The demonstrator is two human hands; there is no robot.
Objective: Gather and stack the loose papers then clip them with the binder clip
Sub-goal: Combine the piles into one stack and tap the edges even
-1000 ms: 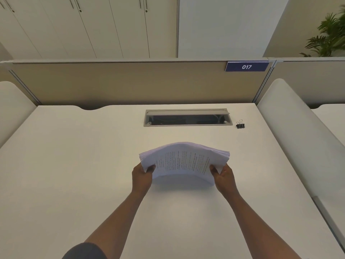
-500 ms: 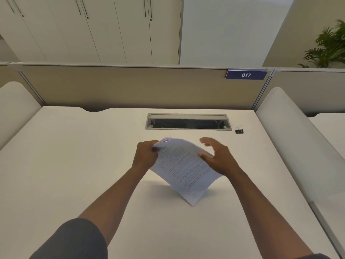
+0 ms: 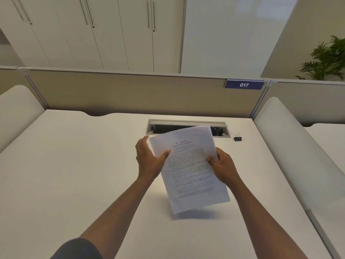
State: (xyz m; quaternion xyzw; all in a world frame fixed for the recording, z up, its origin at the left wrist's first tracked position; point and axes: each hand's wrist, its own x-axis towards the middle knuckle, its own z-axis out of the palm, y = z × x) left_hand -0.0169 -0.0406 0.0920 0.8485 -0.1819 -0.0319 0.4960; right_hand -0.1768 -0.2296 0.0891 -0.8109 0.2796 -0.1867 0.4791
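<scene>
A stack of white printed papers [image 3: 188, 171] stands nearly upright over the middle of the white desk [image 3: 74, 165], its lower edge just above the surface. My right hand [image 3: 222, 165] grips the stack's right edge, thumb on the printed face. My left hand [image 3: 149, 157] lies along the left edge with straight fingers behind the sheets and its thumb on the front. A small black binder clip [image 3: 237, 137] sits on the desk to the far right of the papers, apart from both hands.
A cable slot [image 3: 186, 127] is cut into the desk behind the papers. A beige partition [image 3: 130, 94] with a "017" sign [image 3: 244, 84] closes the back. White side dividers [image 3: 291, 146] flank the desk left and right. A plant [image 3: 328, 58] stands far right.
The stack has turned from a tilted corner-down pose to upright with the long side vertical. My right hand, open before, has taken hold of the right edge; my left hand has loosened and slid along the left edge.
</scene>
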